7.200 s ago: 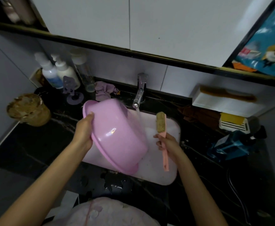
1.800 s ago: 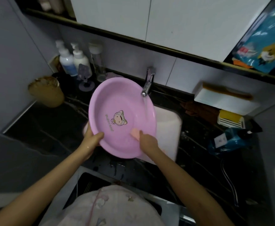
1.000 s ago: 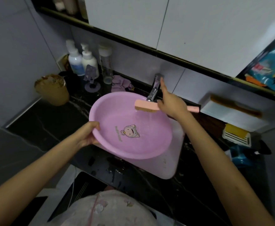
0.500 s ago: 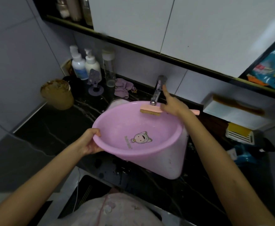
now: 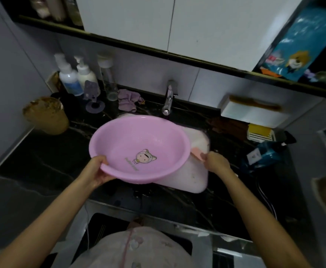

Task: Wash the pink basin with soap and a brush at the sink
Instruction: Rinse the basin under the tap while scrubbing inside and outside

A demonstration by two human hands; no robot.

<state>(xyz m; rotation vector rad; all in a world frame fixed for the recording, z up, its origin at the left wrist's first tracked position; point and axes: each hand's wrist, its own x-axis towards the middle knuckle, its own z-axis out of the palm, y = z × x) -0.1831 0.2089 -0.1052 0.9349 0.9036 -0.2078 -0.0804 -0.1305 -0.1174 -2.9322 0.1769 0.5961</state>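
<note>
top [image 5: 137, 248]: pale pinkish-white | faint print | pink front strip | round buttons

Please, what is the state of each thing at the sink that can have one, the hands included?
pink basin: held over the sink, tilted, open side up.
left hand: grips the basin's near rim.
right hand: holds the brush by its handle.
brush: mostly hidden behind the basin.
faucet: whether water runs, I cannot tell.
</note>
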